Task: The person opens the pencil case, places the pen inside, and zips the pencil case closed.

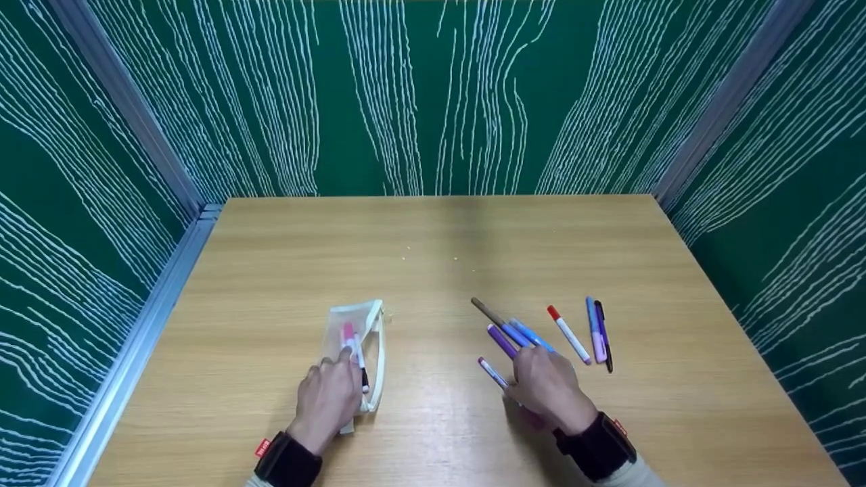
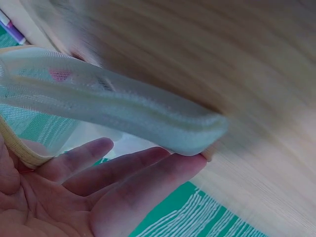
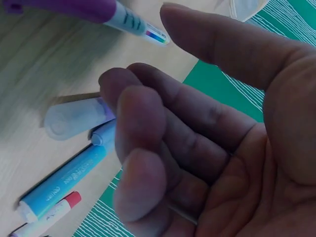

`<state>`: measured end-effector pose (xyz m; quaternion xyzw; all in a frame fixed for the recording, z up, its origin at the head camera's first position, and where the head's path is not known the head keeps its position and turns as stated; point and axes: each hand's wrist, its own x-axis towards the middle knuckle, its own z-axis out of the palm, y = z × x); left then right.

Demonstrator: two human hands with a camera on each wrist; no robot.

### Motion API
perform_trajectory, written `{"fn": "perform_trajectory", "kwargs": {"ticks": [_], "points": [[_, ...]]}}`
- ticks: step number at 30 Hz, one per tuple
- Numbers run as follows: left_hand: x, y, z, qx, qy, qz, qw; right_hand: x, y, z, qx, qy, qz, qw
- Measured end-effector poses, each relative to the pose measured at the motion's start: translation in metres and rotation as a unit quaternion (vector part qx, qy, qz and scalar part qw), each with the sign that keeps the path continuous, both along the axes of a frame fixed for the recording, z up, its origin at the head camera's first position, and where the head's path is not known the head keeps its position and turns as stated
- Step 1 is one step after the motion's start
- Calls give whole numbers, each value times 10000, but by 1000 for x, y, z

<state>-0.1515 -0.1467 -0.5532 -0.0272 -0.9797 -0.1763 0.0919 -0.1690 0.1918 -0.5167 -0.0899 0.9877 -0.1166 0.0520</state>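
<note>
My left hand (image 1: 329, 396) holds a white mesh pencil case (image 1: 376, 308) by its side. In the left wrist view, the fingers (image 2: 148, 185) stretch along the mesh, the thumb near its yellowish edge. A pink-capped marker (image 1: 348, 333) and a black-capped marker (image 1: 365, 380) lie in the case. Over loose markers hovers my right hand (image 1: 549, 385), fingers loosely bent and nothing between them. Its thumb tip is beside the tip of a purple-ended marker (image 3: 74, 10). Beyond the knuckles lie a purple marker (image 1: 501, 340), a brown marker (image 1: 486, 310) and a blue marker (image 1: 532, 336).
To the right of the hand lies a red-capped marker (image 1: 570, 335), then a blue-and-lilac marker (image 1: 596, 330) beside a black pen (image 1: 607, 345). Tiny pale specks dot the wooden table (image 1: 304, 237). Green walls (image 1: 433, 101) with white lines stand around the back and sides.
</note>
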Motion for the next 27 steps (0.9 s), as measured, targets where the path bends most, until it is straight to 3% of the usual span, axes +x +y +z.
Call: {"fn": "perform_trajectory", "kwargs": {"ticks": [13, 20, 27], "points": [[-1, 0, 2, 80, -133, -1, 9999, 1, 1, -8, -289, -120, -75, 9995], [2, 0, 0, -23, 233, -37, 9997, 2, 1, -14, -271, 81, -9, 9996], [0, 2, 3, -46, 39, -31, 10000, 2, -1, -13, -365, -104, 7, 9993]]}}
